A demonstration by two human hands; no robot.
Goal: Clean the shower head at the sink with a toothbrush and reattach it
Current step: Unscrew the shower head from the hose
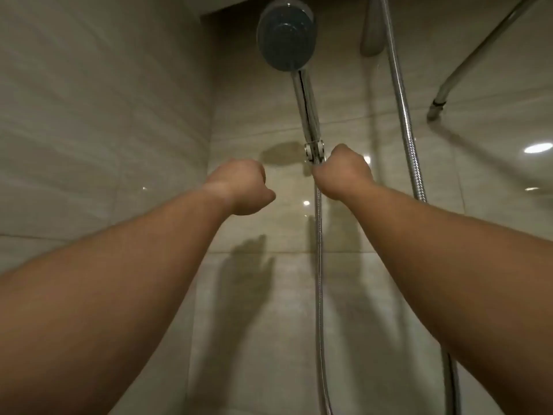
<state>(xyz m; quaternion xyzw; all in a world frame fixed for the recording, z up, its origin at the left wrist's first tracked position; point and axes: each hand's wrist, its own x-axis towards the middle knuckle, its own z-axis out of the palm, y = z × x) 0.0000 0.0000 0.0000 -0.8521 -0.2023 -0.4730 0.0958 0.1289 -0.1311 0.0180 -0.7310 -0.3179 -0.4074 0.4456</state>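
The chrome shower head (286, 37) with its dark round face sits high on the tiled wall, its handle (305, 106) slotted in the wall bracket (313, 151). My right hand (344, 172) is raised just below the bracket, fingers curled round the top of the metal hose (319, 250) where it joins the handle. My left hand (242, 187) is raised to the left of the hose, fingers curled into a fist, holding nothing and apart from the fitting. No toothbrush is in sight.
A second loop of metal hose (402, 100) runs down the wall right of the shower head. A curved chrome rail (478, 52) crosses the top right. Glossy beige wall tiles (104, 115) meet in a corner on the left.
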